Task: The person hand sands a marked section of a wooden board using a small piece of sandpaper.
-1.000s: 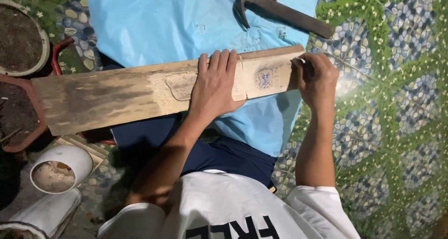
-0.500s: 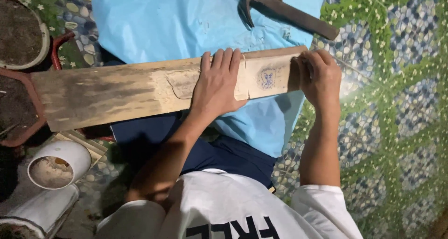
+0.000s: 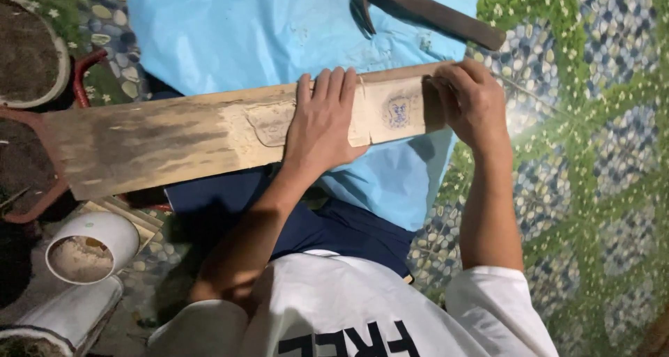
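Flat on the wooden plank (image 3: 174,137), the left hand (image 3: 324,123) is pressed with fingers spread; the plank's end is gripped by the right hand (image 3: 474,102), fingers curled, over blue sheet (image 3: 244,36).

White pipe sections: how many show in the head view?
2. One white pipe lies at lower left, its open end facing the camera; a second lies below it at the bottom-left edge. Others may lie out of frame.

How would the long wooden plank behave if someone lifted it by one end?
The wooden plank looks thick and straight, so it would probably stay stiff. Being long, it may feel end-heavy and swing. Its rough, worn face should not be slippery under the left hand.
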